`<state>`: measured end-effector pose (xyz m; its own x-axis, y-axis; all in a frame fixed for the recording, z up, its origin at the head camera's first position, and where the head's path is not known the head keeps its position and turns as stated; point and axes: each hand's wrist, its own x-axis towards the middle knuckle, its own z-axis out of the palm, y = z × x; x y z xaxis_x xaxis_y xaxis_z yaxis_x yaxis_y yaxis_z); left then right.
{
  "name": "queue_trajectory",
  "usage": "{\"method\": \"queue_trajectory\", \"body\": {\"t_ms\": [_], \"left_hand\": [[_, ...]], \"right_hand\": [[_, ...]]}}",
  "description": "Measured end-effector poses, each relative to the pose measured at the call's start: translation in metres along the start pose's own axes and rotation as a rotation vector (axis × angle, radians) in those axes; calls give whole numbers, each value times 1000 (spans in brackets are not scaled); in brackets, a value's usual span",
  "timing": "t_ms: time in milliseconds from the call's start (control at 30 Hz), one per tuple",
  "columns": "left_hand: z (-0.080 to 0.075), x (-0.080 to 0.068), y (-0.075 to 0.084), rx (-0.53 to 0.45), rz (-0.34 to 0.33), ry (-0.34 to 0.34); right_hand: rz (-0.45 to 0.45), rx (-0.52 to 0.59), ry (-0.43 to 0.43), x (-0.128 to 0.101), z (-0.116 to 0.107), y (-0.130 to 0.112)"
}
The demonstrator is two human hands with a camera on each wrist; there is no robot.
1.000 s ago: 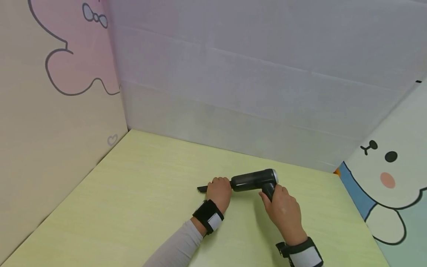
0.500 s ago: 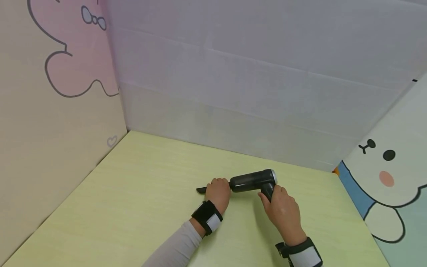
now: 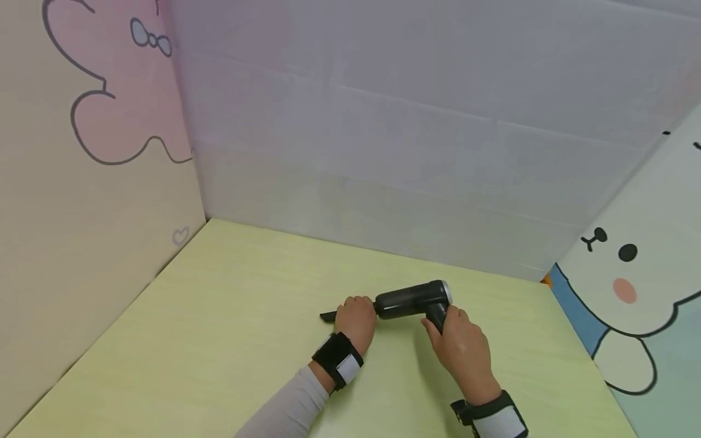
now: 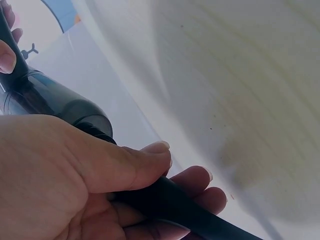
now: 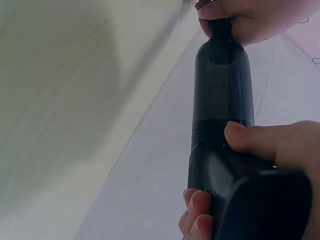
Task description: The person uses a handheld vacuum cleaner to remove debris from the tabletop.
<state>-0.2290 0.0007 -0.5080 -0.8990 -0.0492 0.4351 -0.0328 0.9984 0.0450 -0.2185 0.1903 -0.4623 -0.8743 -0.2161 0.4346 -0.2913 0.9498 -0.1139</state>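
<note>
A black handheld vacuum (image 3: 413, 300) lies low over the yellow-green table (image 3: 219, 316), its narrow nozzle (image 3: 327, 316) pointing left. My left hand (image 3: 357, 317) grips the nozzle where it joins the body; the left wrist view shows thumb and fingers curled round the black nozzle (image 4: 170, 200), with the smoky body (image 4: 55, 100) behind. My right hand (image 3: 457, 344) grips the vacuum's handle (image 3: 436, 316). In the right wrist view the thumb lies across the handle (image 5: 235, 175) below the dark translucent body (image 5: 221, 85), and the left hand (image 5: 250, 17) is at the top.
Panels wall in the table: a cream and pink cartoon panel (image 3: 82, 152) on the left, a plain grey-lilac one (image 3: 411, 152) at the back, a cartoon animal panel (image 3: 630, 286) on the right. Bare tabletop stretches left of the hands.
Both hands keep the same hold on the vacuum. The view has shifted slightly; the vacuum and hands have scarcely moved.
</note>
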Motion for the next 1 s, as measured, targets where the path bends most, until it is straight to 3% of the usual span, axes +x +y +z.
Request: {"method": "queue_trajectory", "body": {"t_ms": [267,1000], "left_hand": [[-7,-3,-1,-1,9,-9],[-9,-4,0,-23,-5,-29]], "right_hand": [[2,3,-7,-1,1,0],[17,9,-31,-3,-2,0]]}}
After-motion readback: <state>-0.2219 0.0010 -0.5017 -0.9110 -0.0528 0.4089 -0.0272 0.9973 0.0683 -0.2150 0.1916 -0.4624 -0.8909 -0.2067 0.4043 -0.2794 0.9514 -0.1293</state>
